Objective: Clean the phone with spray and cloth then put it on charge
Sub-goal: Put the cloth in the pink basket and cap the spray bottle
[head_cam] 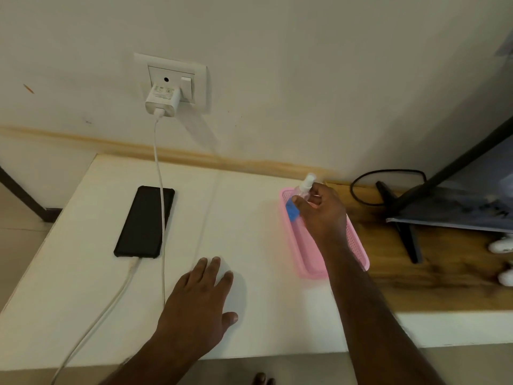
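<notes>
Pink tray [358, 240] under right hand [323, 215], closed around spray bottle [305, 187]; left of tray, left hand [198, 304] flat, open, perhaps on cloth [222, 269]; further left, phone [144, 222] on desk [83, 287].

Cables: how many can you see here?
2. The white charging cable hangs from the wall charger, loops down and plugs into the phone. A black cable loops beside the monitor stand; its ends are hidden.

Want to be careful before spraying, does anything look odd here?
Yes: the phone already has the charging cable plugged in, though the right hand is only now taking the spray bottle.
</notes>
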